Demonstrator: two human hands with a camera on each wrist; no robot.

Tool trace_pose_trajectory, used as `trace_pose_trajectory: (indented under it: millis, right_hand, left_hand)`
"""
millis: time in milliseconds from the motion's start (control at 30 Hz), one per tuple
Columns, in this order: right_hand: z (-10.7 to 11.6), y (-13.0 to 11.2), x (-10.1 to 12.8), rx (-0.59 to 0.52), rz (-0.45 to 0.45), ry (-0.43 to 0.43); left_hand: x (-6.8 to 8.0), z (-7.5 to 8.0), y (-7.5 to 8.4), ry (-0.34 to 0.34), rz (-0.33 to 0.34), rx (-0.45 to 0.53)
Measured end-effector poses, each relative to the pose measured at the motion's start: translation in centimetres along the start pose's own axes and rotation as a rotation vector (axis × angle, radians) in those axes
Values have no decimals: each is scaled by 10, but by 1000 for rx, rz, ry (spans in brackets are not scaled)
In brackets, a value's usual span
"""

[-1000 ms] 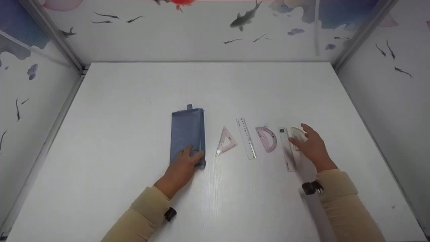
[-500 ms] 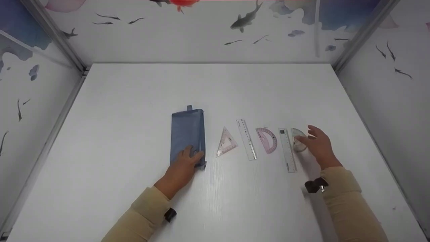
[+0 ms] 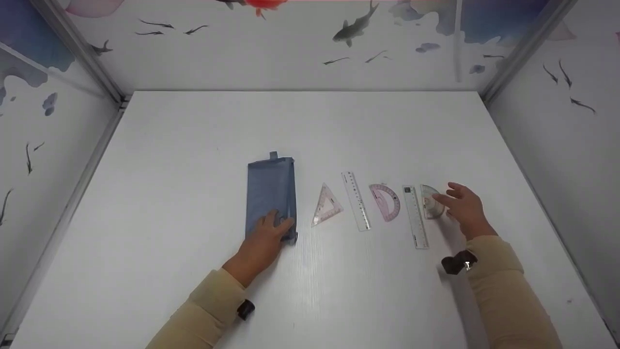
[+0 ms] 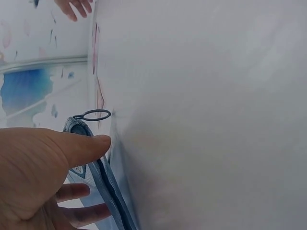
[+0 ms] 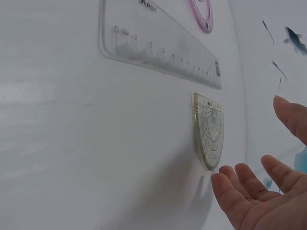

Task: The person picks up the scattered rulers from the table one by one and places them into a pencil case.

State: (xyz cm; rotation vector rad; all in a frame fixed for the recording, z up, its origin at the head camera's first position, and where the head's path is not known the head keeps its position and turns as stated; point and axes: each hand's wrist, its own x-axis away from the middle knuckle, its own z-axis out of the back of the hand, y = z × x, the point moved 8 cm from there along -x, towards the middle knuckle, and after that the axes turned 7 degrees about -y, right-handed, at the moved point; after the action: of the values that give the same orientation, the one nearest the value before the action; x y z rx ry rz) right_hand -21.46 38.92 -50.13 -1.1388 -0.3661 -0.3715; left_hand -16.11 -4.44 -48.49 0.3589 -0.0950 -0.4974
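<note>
My left hand (image 3: 261, 242) rests on the lower part of a blue zippered pencil case (image 3: 269, 186), its thumb (image 4: 86, 148) lying along the zipper edge in the left wrist view. A ring-shaped zipper pull (image 4: 96, 115) sticks out beyond the thumb. At the right, my right hand (image 3: 465, 208) hovers beside a clear protractor (image 3: 428, 209), fingers spread and holding nothing. The right wrist view shows that protractor flat on the table, apart from the fingertips (image 5: 223, 184). Left of it lies a clear ruler (image 3: 415, 218), then a pink protractor (image 3: 395, 203).
Between the pencil case and the pink protractor lie a pink set square (image 3: 317, 214) and another clear ruler (image 3: 356, 201). All sit in a row on the white table (image 3: 193, 126). Panels printed with fish (image 3: 353, 31) enclose the back and both sides.
My right hand has drawn back to the right from over the right ruler and clear protractor, uncovering more of both. The left hand has stayed on the pencil case.
</note>
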Motion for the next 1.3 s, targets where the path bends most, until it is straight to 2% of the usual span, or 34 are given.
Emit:
trace_pose_trajectory:
  millis: [133, 433, 800, 1033, 1300]
  right_hand:
    - [2, 3, -1, -21, -21, 6]
    - [1, 4, -1, -6, -42, 19]
    - [-2, 9, -7, 146, -51, -28]
    - [-5, 9, -8, 191, -61, -18]
    - [-6, 7, -11, 249, -87, -9]
  left_hand:
    - [0, 1, 0, -4, 3, -3]
    - [-1, -1, -2, -60, 52, 9]
    - [-2, -2, -3, -56, 47, 37]
    - [-1, -3, -2, -40, 26, 40]
    - [-2, -4, -2, -56, 34, 34]
